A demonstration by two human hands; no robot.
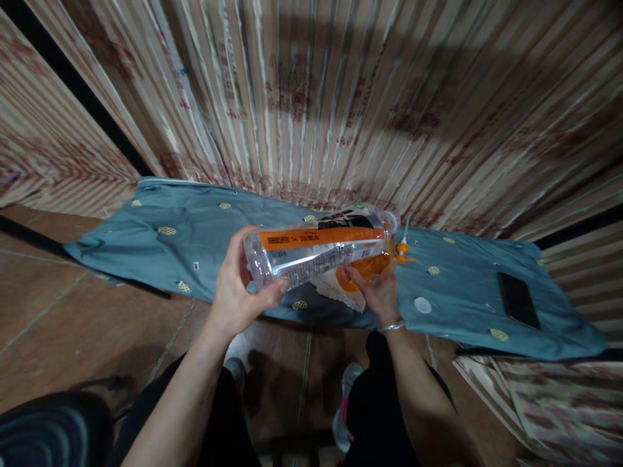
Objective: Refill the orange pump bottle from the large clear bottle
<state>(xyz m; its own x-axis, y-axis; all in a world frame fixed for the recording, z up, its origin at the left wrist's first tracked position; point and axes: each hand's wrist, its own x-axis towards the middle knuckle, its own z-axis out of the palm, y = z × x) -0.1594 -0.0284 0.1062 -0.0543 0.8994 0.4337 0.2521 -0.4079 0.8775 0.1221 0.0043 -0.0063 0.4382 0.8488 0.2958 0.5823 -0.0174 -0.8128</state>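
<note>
My left hand (243, 285) is wrapped round the base end of a large clear plastic bottle (316, 250) with a silver and orange label. This bottle is tipped almost level, its open neck pointing right. Below that neck, my right hand (377, 288) grips an orange translucent bottle (365, 267), whose mouth is partly hidden. Whether the two mouths touch, I cannot tell. An orange pump top (403, 248) with a pale tube lies on the cloth just right of them. Under my right hand is a crumpled white tissue (335, 288).
A blue-green cloth with yellow motifs (195, 253) covers the narrow table. On its right part lie a white round cap (422, 305) and a black phone (518, 299). Striped curtains (316, 117) hang behind. A dark round seat (53, 428) stands at lower left.
</note>
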